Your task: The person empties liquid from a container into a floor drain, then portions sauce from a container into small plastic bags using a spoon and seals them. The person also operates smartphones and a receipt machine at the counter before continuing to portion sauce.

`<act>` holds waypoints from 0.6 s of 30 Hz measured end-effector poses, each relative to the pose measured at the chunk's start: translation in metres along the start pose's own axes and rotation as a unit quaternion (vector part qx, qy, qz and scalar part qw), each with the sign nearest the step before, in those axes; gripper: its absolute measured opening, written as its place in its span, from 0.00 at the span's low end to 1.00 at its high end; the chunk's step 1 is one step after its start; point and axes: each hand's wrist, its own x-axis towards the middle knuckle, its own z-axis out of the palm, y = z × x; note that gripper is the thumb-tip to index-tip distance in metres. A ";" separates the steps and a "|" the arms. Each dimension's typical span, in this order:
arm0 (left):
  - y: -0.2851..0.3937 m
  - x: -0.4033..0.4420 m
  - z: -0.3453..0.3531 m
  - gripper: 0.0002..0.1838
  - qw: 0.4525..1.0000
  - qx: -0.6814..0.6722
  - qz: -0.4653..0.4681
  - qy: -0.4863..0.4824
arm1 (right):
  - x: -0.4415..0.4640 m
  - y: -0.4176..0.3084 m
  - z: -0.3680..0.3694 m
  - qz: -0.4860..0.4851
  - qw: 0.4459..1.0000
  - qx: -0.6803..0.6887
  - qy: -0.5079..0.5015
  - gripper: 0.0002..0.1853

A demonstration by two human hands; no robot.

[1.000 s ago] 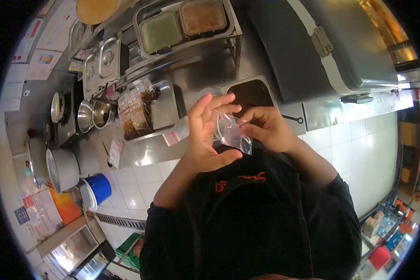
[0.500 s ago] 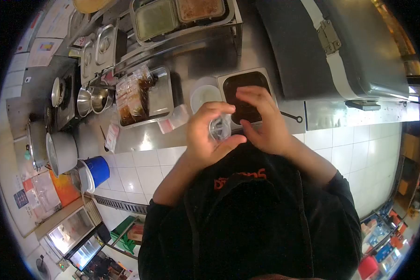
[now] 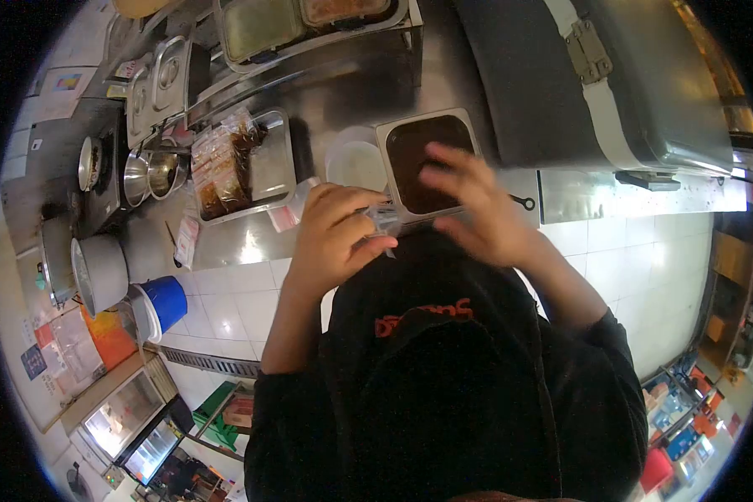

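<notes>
My left hand (image 3: 335, 234) is curled around a small piece of clear plastic (image 3: 383, 220) that looks like a thin bag; its full shape is hidden by my fingers. My right hand (image 3: 487, 209) is to the right, smeared by motion, with fingers apart and nothing visible in them. It hovers partly over a square metal pan (image 3: 381, 138) of dark brown liquid (image 3: 422, 180). Left of the pan stands a white round container (image 3: 351, 167), just beyond my left hand. A dark handle with a ring end (image 3: 524, 203) pokes out at the pan's right.
A metal tray (image 3: 272, 171) with several clear packets of brown food (image 3: 220, 163) lies to the left. Behind it, a raised shelf carries containers (image 3: 263, 29). A large dark insulated box (image 3: 552, 92) fills the right side. Metal bowls (image 3: 163, 174) and a blue bucket (image 3: 167, 303) are farther left.
My left hand has turned and its fingers have closed more around the clear plastic. My right hand has shifted slightly right, away from it. The whole view has shifted a little.
</notes>
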 end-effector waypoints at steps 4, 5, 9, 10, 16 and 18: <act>-0.006 -0.008 -0.002 0.21 0.999 0.005 -0.033 0.014 | -0.012 0.029 -0.006 0.216 0.946 -0.232 -0.060 0.22; -0.006 -0.008 -0.002 0.21 0.999 0.008 -0.037 0.018 | -0.014 0.029 -0.008 0.269 0.923 -0.253 -0.104 0.19; -0.010 -0.012 0.004 0.22 0.998 -0.001 -0.051 0.029 | -0.032 0.051 0.002 0.258 0.898 -0.322 -0.155 0.09; -0.012 -0.014 0.006 0.22 0.998 -0.009 -0.058 0.032 | -0.035 0.052 0.001 0.242 0.899 -0.333 -0.147 0.08; -0.022 -0.032 0.026 0.36 0.975 -0.132 -0.172 0.052 | -0.040 0.050 -0.007 0.103 0.926 -0.361 -0.039 0.06; -0.024 -0.033 0.034 0.36 0.970 -0.153 -0.179 0.052 | -0.039 0.049 -0.006 0.072 0.928 -0.364 -0.035 0.07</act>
